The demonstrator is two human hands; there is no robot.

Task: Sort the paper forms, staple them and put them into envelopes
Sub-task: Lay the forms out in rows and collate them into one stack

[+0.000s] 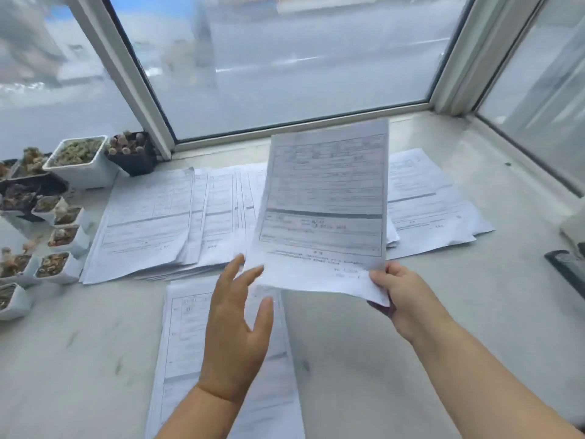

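Pinched at its lower right corner by the right hand (399, 294), thumb on the printed face and fingers behind, a paper form (326, 210) is held up off the sill. Its long axis runs nearly upright, leaning a little to the right at the top, with the printed side toward the camera and the foot of the page nearest the person. The left hand (235, 331) holds nothing: its fingers are straight and spread, fingertips (235, 263) just at the sheet's lower left edge; whether they touch it I cannot tell.

Beneath the left hand and forearm lies a near stack of forms (186, 337), long axis running away from the person. Behind the raised sheet, a fanned row of forms (152, 223) overlaps across the sill (443, 343), and more sheets on the right (433, 210) lie partly hidden by the held page.

Along the left edge stand small square pots: a white pot (79, 163) filled with low greenish growth, a black pot (133, 153) holding small rounded cacti, and a cluster of small white pots (60, 245) with brownish plants in them. At the right edge a dark object (566, 267) is cut off by the frame; what it is cannot be told. Window glass (285, 58) rises behind the papers.
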